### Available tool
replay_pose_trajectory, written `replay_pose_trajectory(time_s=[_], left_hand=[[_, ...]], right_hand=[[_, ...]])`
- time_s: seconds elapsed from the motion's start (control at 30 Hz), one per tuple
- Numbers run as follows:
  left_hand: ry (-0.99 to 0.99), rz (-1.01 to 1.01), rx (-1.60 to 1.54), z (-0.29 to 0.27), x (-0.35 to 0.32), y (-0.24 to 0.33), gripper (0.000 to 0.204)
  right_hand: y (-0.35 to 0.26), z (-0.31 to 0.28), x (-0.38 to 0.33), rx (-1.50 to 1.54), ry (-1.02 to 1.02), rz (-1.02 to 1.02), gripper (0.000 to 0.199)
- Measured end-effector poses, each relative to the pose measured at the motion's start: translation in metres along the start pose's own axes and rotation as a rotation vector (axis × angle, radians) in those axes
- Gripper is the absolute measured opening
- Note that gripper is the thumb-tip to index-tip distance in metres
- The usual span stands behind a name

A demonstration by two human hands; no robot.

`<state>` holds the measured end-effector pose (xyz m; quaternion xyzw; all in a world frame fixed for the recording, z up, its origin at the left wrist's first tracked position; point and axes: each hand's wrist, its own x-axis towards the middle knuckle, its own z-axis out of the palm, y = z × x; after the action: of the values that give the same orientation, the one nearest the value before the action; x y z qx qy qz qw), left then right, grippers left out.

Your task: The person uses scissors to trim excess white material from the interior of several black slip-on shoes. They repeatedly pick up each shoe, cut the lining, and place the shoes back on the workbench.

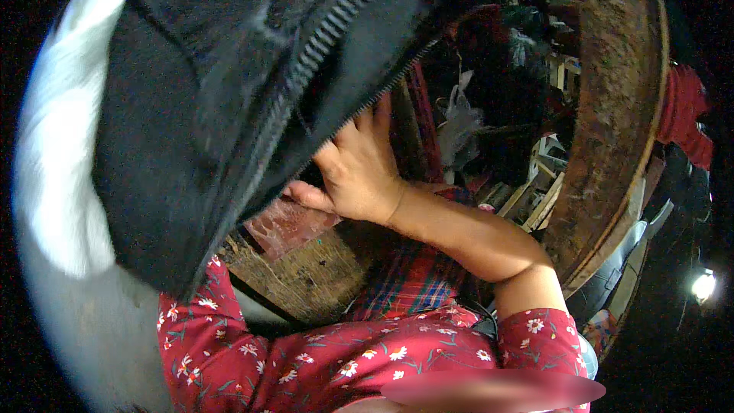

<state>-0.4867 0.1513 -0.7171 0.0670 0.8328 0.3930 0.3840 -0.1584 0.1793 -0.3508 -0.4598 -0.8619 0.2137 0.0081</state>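
A black jacket-like garment (183, 130) with a zipper (321, 46) fills the upper left and middle, held up close to me. My right hand (359, 172) is at its lower right edge, where a second row of zipper teeth runs. The fingers curl behind the cloth and their tips are hidden, while the thumb lies against the edge lower down. My left hand is out of sight behind the garment; only the red flowered sleeve (202, 306) shows. Under my right hand lies a flat reddish piece (290, 228) on a worn wooden board (306, 279).
Plaid cloth (413, 275) covers my lap. A pale white fabric-like roll (65, 153) borders the garment on the left. At the right, a thick brown worn board edge (604, 107) curves down beside wooden slats (543, 199). A crumpled clear plastic bag (461, 122) hangs beyond my hand. A lamp (703, 285) glows far right.
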Motion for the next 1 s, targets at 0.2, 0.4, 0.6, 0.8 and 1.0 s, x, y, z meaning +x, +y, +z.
replay_pose_trajectory(time_s=[0.2, 0.4, 0.6, 0.8, 1.0], left_hand=[[-0.073, -0.049, -0.105, -0.005, -0.035, -0.01, 0.042], [-0.216, -0.162, -0.232, -0.004, -0.105, -0.022, 0.051], [-0.342, -0.352, -0.339, 0.0, -0.185, -0.026, 0.06], [-0.301, -0.408, -0.472, -0.025, -0.245, -0.017, 0.07], [0.01, -0.214, -0.537, -0.078, -0.289, 0.016, 0.08]], right_hand=[[0.001, 0.018, -0.011, -0.104, 0.214, -0.176, 0.063], [0.01, 0.016, -0.012, -0.062, 0.195, -0.15, 0.065], [0.029, -0.002, -0.004, 0.1, 0.092, -0.049, 0.072], [0.025, 0.001, 0.0, 0.075, 0.129, -0.044, 0.068], [0.021, -0.001, -0.006, 0.092, 0.234, -0.071, 0.067]])
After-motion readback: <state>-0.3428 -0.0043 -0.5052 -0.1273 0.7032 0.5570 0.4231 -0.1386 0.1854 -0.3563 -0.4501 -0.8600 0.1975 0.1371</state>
